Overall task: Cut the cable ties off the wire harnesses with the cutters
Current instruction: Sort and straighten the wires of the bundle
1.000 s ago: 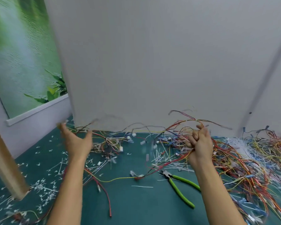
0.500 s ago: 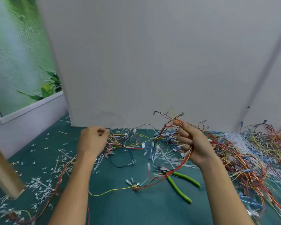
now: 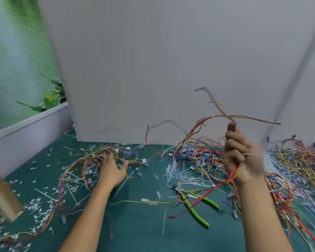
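Nearest, on the green mat [image 3: 135, 231], lie the cutters [image 3: 195, 211], green handles splayed and pointing toward the viewer, their head to the far left, with no hand on them; a red wire crosses them. Just left of them lies a loose yellow wire [image 3: 127, 202]. White cut ties [image 3: 35, 206] are scattered over the mat's left side, near a wooden post [image 3: 2, 197] at the left edge. Farther in, the left hand [image 3: 112, 171] is low over the mat, its fingers straight and spread above a blurred left bundle [image 3: 84, 160] of orange and red wires; the blur hides whether it touches them. To the right, the right hand [image 3: 242, 157] is raised, its fingers curled tight round a harness [image 3: 204, 120] of red and yellow wires, which arches up over the fist and trails down to the mat beside the cutters. Behind and right of that hand spreads a big pile [image 3: 298, 164] of many-coloured wires. Beyond stands a grey panel [image 3: 171, 60], with a green poster [image 3: 16, 60] on the far left.
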`<state>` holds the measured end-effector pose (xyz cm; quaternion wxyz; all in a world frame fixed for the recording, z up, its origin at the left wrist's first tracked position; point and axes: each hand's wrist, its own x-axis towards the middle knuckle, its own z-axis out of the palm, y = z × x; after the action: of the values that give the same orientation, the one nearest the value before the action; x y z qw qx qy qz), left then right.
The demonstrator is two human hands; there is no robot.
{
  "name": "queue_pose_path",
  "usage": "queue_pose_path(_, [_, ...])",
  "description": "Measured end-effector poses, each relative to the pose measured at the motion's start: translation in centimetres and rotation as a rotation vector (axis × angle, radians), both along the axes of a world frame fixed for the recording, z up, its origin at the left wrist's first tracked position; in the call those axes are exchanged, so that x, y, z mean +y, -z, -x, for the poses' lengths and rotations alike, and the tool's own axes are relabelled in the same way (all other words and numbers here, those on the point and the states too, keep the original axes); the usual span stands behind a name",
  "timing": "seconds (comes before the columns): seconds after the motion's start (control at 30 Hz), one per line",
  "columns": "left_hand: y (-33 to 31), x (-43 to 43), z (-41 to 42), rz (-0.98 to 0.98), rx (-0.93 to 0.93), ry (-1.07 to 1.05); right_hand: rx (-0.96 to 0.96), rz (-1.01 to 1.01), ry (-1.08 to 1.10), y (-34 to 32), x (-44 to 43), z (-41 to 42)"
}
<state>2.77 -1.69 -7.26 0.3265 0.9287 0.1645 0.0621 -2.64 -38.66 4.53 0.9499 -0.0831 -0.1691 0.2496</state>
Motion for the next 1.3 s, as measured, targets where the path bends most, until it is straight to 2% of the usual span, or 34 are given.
queue_pose_path(0.13, [0.5,2.9,-0.3,-0.089,0.057,-0.147,0.071,0.081,0.086,0.6,0.8,-0.4])
queue_pose_path(0.27, [1.2,5.7,0.2,-0.106,0.110,-0.199,0.108,-0.070,0.137,0.5,0.3,-0.4])
queue_pose_path(0.37, [1.4,6.5,0.7,-0.035,0.088,-0.191,0.173,-0.256,0.214,0.6,-0.2,-0.7])
queue_pose_path(0.43, [0.9,6.1,1.1,-0.011,0.054,-0.175,0.214,-0.287,0.308,0.6,-0.1,-0.9])
queue_pose_path(0.53, [-1.5,3.8,1.8,-0.153,0.057,-0.168,0.262,-0.243,0.363,1.0,0.9,-1.4])
queue_pose_path(0.6, [-3.3,1.7,2.1,-0.223,0.030,-0.126,0.282,-0.186,0.354,1.2,2.0,-1.7])
queue_pose_path(0.7, [-4.4,-1.2,2.4,-0.130,-0.007,0.131,0.279,-0.132,0.333,1.5,3.2,-1.7])
queue_pose_path(0.8, [-3.8,-3.4,3.1,-0.083,0.287,0.456,0.255,-0.062,0.341,1.3,3.9,-1.5])
queue_pose_path(0.93, [-3.9,-4.1,4.0,0.093,0.703,0.546,0.220,0.013,0.312,1.2,4.3,-1.3])
queue_pose_path(1.0, [-4.6,-4.0,4.6,0.095,0.820,0.580,0.188,0.046,0.283,1.1,4.6,-1.1])
queue_pose_path(1.07, [-5.4,-4.0,5.0,0.068,0.769,0.593,0.145,0.085,0.260,1.0,5.1,-0.9])
queue_pose_path(1.17, [-6.5,-4.9,5.4,0.121,0.399,0.630,0.109,0.148,0.265,0.8,6.1,-0.6])
queue_pose_path(1.23, [-7.5,-6.0,6.0,0.341,0.201,0.689,0.089,0.214,0.297,0.6,6.8,-0.4])
queue_pose_path(1.3, [-8.4,-7.2,6.6,0.611,0.207,0.816,0.065,0.265,0.316,0.6,7.4,-0.1])
